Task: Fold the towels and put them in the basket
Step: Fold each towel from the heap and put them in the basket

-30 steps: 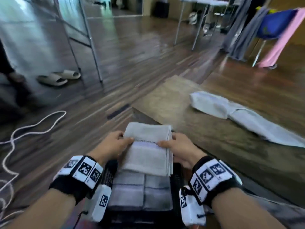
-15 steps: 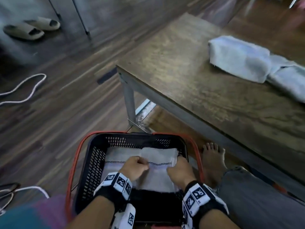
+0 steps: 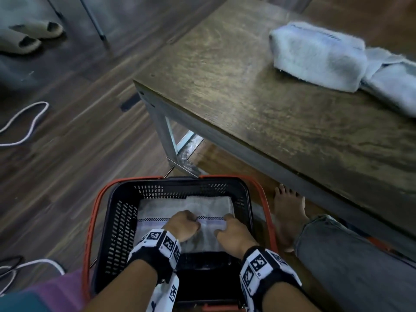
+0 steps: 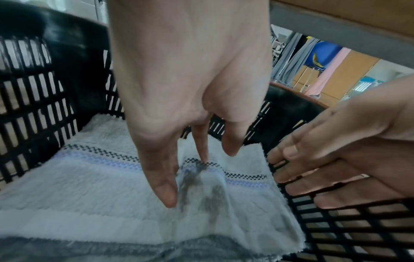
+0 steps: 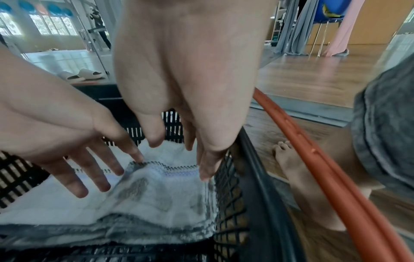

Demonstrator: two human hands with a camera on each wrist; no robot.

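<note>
A folded white terry towel (image 3: 209,212) with a checked black-and-lilac woven band lies flat inside the black slotted plastic basket (image 3: 121,221) on the floor, the relaxed, straightish fingers of the left hand (image 3: 183,225) and right hand (image 3: 231,233) resting on it.
</note>
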